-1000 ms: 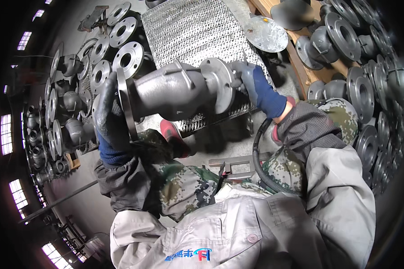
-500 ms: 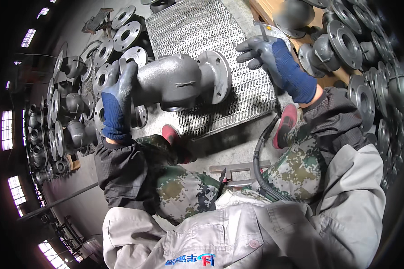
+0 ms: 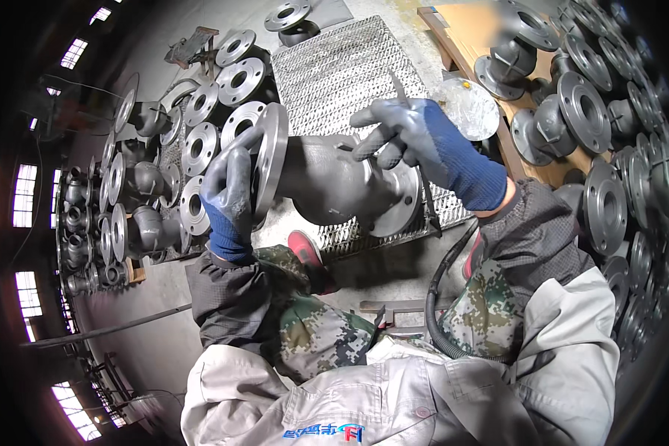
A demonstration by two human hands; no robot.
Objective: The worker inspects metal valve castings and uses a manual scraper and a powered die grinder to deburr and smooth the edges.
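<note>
A grey cast-metal valve body [image 3: 320, 182] with a round flange at each end is tilted over the ribbed metal grating [image 3: 334, 70]. My left hand [image 3: 229, 186], in a grey-coated blue glove, is closed on the rim of its left flange [image 3: 270, 160]. Above the right end, my gloved right hand [image 3: 405, 130] has curled fingers around a thin, dark, pointed metal tool [image 3: 427, 197]. One end of the tool sticks up past the fingers, the other hangs beside the right flange [image 3: 398, 204]. The right fingertips overlap the valve body; whether they touch it I cannot tell.
Several flanged valve bodies [image 3: 145, 178] stand at the left. More are at the right, some on a wooden pallet [image 3: 464, 37]. A pale round disc [image 3: 468, 108] lies beyond my right hand. A black corrugated hose [image 3: 435, 297] runs near my right leg.
The valve body has turned and tilted, bringing its left flange into sight in my left hand. My right hand has moved left over its right end, fingers curling in. The view has shifted.
</note>
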